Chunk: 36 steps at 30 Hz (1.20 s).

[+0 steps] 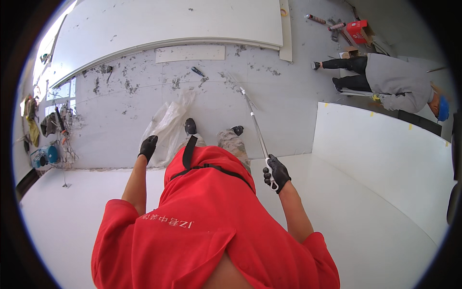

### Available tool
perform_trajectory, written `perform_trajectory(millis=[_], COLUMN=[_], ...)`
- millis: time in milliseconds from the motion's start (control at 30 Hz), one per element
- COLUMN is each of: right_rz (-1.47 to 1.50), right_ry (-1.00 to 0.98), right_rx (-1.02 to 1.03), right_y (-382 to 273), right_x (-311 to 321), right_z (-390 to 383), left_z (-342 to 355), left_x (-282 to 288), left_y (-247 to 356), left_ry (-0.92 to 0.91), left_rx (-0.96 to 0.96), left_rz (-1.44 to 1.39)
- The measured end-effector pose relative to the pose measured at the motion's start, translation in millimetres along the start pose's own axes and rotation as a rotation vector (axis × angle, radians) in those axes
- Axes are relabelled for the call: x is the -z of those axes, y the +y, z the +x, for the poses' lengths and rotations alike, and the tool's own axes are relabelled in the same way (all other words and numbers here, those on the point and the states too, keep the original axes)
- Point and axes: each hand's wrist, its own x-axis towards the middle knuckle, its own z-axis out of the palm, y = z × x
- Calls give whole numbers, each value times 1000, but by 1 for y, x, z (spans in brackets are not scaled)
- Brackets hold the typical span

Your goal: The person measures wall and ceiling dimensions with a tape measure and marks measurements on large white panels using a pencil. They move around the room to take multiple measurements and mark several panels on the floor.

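Observation:
My left hand (pixel 148 146), in a black glove, is closed at the edge of a crumpled clear plastic sheet (pixel 169 118), which trails forward over the floor beside my left foot. My right hand (pixel 277 174), gloved alike, wraps round the white looped handle of a long metal pole (pixel 259 131). The pole slants forward and left to the floor, where its thin, pale head is blurred; its kind cannot be made out. Dark debris (pixel 130 86) lies scattered ahead of my feet.
A large white panel (pixel 168 21) lies ahead, with a narrow white strip (pixel 190 53) before it. A dark tool (pixel 197 72) rests on the floor. Tools and cables (pixel 62 125) clutter the left. At right, a person in a blue cap (pixel 399 79) bends behind a white partition (pixel 380 139).

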Motion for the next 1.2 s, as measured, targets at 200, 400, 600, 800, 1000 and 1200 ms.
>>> perform_trajectory(millis=[200, 400, 600, 800, 1000, 1200], right_rz=[154, 248, 182, 278, 18, -292], right_ry=[-11, -72, -174, 75, 156, 124], right_rx=[79, 16, 3, 37, 80, 60], right_y=[-59, -191, -258, -233, -234, -229], right_x=[56, 173, 194, 169, 194, 216], right_z=[17, 168, 263, 312, 260, 206], left_z=[-15, -80, -123, -134, -67, 64], left_x=[8, -37, -65, -122, -160, -178], left_y=[-11, 36, 74, 55, 122, 288], left_ry=[72, 111, 142, 184, 26, 43], left_rx=[122, 276, 78, 257, 204, 62], left_rz=[-162, -200, -65, -209, 188, 251])
